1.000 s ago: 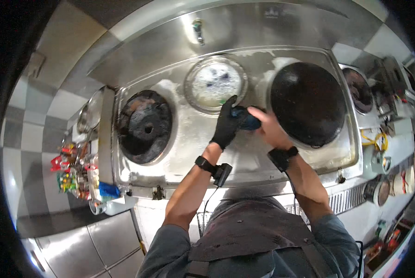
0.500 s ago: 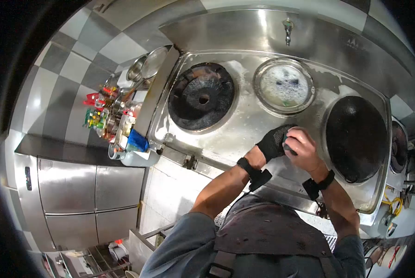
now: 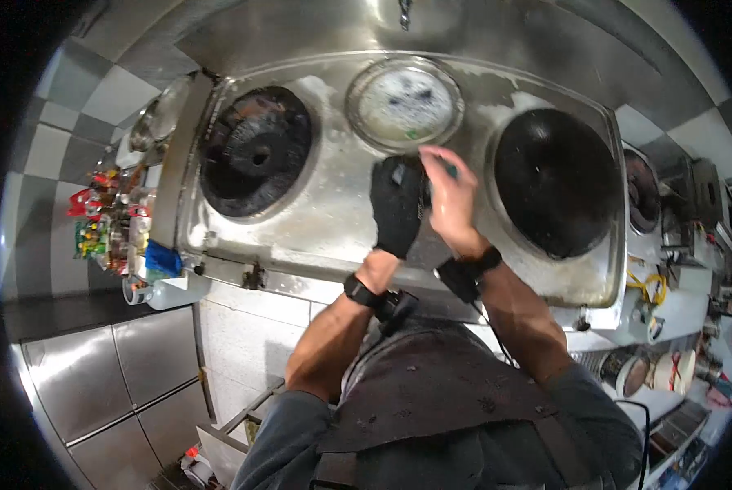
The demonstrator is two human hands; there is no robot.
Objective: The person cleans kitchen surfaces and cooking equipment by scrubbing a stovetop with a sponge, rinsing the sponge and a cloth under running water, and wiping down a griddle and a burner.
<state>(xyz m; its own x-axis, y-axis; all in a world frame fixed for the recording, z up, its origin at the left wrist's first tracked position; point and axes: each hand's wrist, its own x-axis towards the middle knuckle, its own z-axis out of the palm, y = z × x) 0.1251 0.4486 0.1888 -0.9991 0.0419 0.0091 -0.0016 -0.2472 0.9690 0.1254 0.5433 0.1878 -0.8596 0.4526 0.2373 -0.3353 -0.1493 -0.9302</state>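
My left hand [image 3: 396, 206], in a black glove, is raised over the front of the steel stove top [image 3: 333, 216]. Its fingers point away from me and look stretched out, though the dark material blurs them together. Close against its right side is my bare right hand [image 3: 451, 194], thumb and fingers apart and bent towards the glove. I see no object held in it. Just beyond both hands is a round metal-rimmed basin [image 3: 358, 122] with foamy liquid and a small green scrap. Dark straps with small boxes circle both wrists.
A blackened burner ring [image 3: 260, 155] lies left, and a black wok [image 3: 555, 184] sits right. Bottles and condiments [image 3: 113, 216] crowd the left side beside a blue cloth [image 3: 162, 260]. A tap [image 3: 405, 15] hangs from the backsplash. Steel cabinets [image 3: 80, 367] stand lower left.
My right hand was closed around the gloved left hand's fingers; now its fingers have loosened and spread beside the glove. The view has shifted, so the stove appears farther left and higher.
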